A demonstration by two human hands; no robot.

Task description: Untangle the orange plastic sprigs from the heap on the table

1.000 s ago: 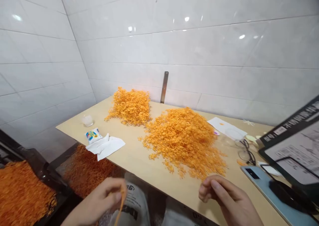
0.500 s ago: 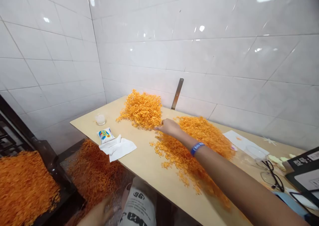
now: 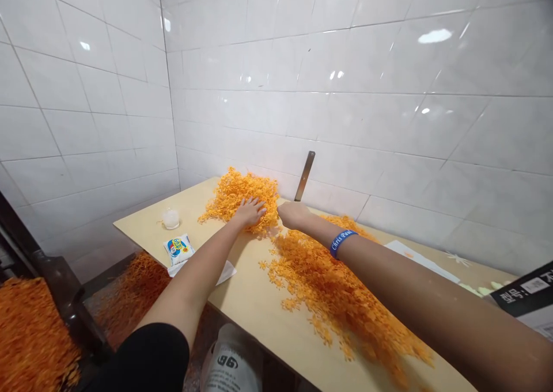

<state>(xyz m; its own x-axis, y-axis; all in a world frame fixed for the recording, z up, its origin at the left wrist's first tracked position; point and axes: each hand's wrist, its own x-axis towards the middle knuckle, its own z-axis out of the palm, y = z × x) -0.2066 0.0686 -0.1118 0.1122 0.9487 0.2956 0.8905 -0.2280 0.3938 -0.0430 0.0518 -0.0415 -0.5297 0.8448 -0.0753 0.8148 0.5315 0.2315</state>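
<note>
On the tabletop a far heap of small orange flower-shaped pieces (image 3: 228,193) stands near the wall. My left hand (image 3: 250,210) lies on its front side, fingers spread. Close to the heap's right edge is my right hand (image 3: 294,214), its fingers curled closed; whatever may be in them is hidden. Under my right forearm, which wears a blue wristband (image 3: 343,242), spreads a second, larger pile of the same orange pieces (image 3: 319,277).
A metal ruler (image 3: 305,176) leans on the tiled wall. At the table's left are a small clear cup (image 3: 170,219), a printed packet (image 3: 178,249) and white tissue (image 3: 227,272). White paper (image 3: 425,259) and a black box (image 3: 525,294) lie right. More orange pieces (image 3: 32,334) fill the lower left.
My left hand has come up from below the table edge and now rests on the far heap. My right hand stays beside that heap, its fingers now more curled. The view has shifted slightly.
</note>
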